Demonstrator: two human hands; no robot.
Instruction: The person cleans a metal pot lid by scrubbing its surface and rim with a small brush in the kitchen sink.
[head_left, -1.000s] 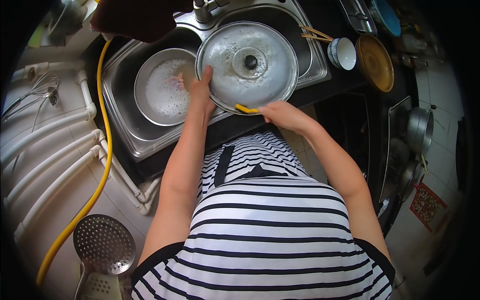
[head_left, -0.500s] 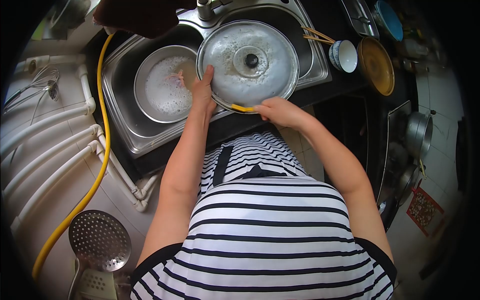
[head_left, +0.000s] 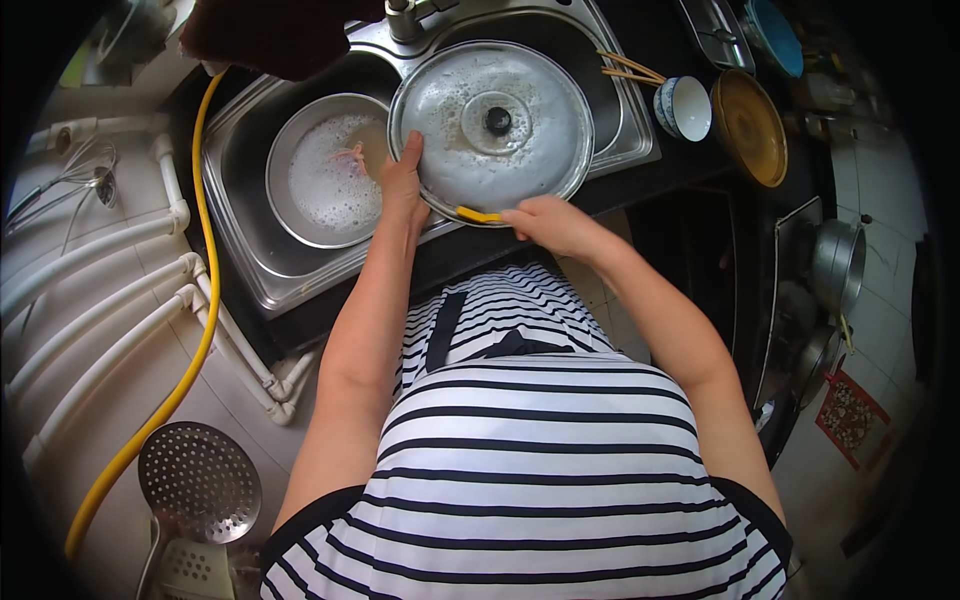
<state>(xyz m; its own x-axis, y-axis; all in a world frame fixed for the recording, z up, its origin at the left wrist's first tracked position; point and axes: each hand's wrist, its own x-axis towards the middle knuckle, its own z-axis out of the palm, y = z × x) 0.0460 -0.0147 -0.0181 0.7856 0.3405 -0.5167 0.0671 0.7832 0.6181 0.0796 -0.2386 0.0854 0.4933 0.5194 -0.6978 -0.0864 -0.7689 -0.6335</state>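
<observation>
A round glass pot lid (head_left: 540,165) with a metal rim and a black knob is tilted over the double sink, suds and droplets on its surface. My left hand (head_left: 403,185) grips its left edge, thumb on top. At the lower rim, my right hand (head_left: 545,222) is closed on a slim yellow tool (head_left: 478,215); its working end lies against the rim, and its exact kind is unclear. Left of the lid, a metal basin (head_left: 283,205) in the left sink bowl holds foamy water and a pinkish cloth-like thing (head_left: 357,155).
The faucet (head_left: 404,20) rises behind the sink (head_left: 240,245). Chopsticks (head_left: 632,70), patterned bowls (head_left: 688,108) and a brown round dish (head_left: 750,130) are on the right counter. A yellow hose (head_left: 207,260) runs down the left, by white pipes (head_left: 120,270) and a skimmer (head_left: 200,480).
The yellow tool and my right hand have shifted slightly left along the lower rim. My left hand keeps its hold on the lid. The whole view has drifted a little.
</observation>
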